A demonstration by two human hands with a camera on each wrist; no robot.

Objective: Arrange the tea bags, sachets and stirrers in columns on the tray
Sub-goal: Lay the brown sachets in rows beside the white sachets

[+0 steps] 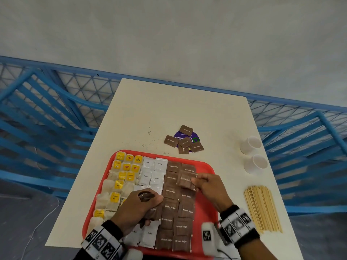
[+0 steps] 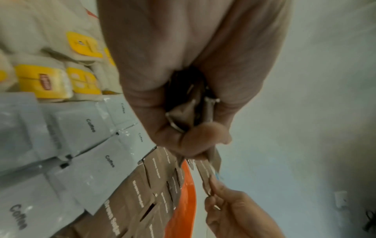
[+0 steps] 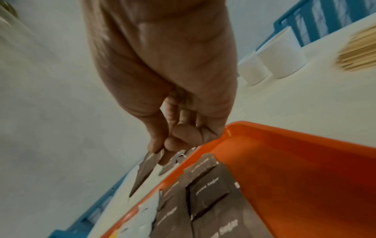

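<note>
Tray (image 1: 206, 203) mostly filled; right hand (image 1: 208, 186) pinches one brown sugar sachet (image 1: 185, 180), left hand (image 1: 139, 207) clutches several; stirrers (image 1: 262, 209) still wait.

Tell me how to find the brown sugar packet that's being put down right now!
Look at the red tray near the front of the white table. Find the two brown columns on its right side. The packet is pinched in the right hand, lifted above the flat ones.
</note>
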